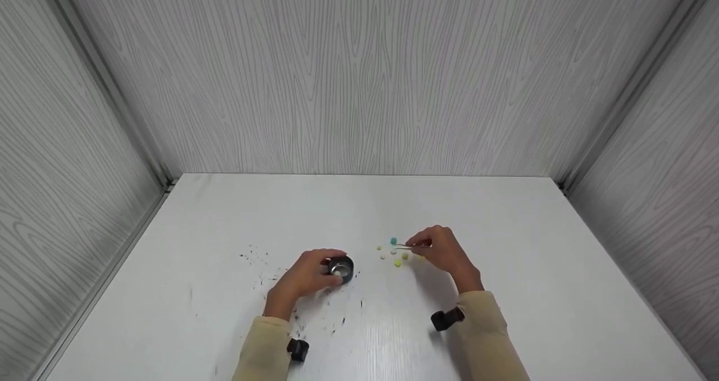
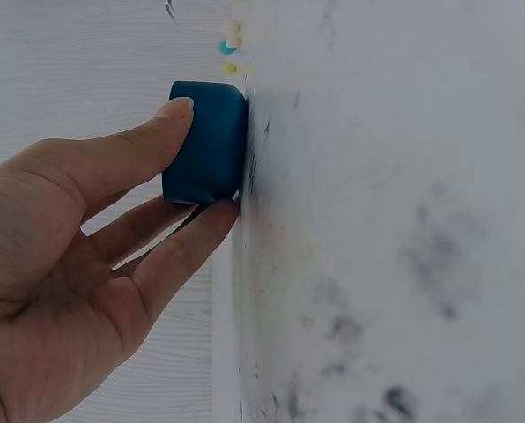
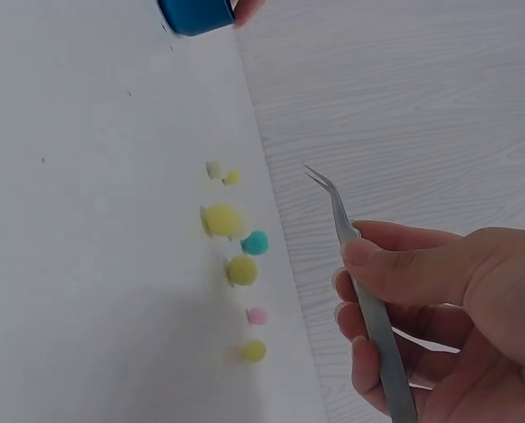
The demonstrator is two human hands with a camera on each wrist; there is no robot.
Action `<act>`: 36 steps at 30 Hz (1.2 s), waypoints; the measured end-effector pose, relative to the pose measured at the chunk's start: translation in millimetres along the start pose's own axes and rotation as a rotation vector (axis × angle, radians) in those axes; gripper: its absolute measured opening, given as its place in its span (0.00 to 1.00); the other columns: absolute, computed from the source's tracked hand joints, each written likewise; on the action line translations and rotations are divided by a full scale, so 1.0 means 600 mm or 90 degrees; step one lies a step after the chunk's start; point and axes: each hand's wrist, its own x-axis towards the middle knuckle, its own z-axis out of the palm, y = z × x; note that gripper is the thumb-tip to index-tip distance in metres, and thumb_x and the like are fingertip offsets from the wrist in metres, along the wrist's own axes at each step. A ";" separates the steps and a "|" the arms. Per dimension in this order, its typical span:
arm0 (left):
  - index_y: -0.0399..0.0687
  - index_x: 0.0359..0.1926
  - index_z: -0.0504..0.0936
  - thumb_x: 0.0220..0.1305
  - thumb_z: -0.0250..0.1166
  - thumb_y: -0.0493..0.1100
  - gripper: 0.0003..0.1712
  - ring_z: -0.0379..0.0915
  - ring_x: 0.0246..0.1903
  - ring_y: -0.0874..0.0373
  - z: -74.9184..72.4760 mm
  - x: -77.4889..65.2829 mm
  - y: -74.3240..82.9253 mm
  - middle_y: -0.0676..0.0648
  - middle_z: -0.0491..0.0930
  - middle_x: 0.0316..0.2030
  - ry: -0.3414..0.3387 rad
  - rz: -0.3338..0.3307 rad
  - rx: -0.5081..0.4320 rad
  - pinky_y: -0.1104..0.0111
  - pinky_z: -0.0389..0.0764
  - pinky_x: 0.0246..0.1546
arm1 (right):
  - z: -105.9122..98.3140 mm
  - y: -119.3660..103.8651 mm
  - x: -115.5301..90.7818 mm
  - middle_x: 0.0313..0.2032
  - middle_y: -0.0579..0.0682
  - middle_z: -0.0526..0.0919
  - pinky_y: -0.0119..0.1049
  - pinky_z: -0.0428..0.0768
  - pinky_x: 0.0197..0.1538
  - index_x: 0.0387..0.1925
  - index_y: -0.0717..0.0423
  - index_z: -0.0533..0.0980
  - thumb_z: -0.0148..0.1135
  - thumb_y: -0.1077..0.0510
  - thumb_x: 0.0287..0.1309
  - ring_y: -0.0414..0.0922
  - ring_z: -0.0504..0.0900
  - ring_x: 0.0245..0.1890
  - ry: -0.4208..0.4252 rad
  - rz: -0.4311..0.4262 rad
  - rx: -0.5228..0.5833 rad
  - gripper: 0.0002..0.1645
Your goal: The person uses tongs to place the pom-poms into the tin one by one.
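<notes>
My left hand grips a small dark blue cup on the white table, thumb on one side and fingers on the other. In the head view the cup's shiny inside faces up, with a small pale spot in it that I cannot make out. My right hand holds silver tweezers with bent tips. In the right wrist view the tips are slightly apart with nothing between them. Near them lie several small pompoms: a teal one, a pink one, a large yellow one and a whitish one.
Dark specks and smudges mark the white table to the left of and below the cup. Grey wood-grain panels enclose the table at the back and both sides. Each wrist wears a black camera.
</notes>
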 end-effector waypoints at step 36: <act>0.45 0.68 0.78 0.63 0.73 0.37 0.32 0.77 0.63 0.36 0.000 0.000 -0.003 0.38 0.78 0.66 -0.006 0.001 0.005 0.43 0.76 0.66 | 0.000 0.026 -0.005 0.43 0.50 0.90 0.43 0.84 0.51 0.42 0.53 0.90 0.71 0.67 0.59 0.45 0.84 0.45 -0.084 0.110 -0.002 0.11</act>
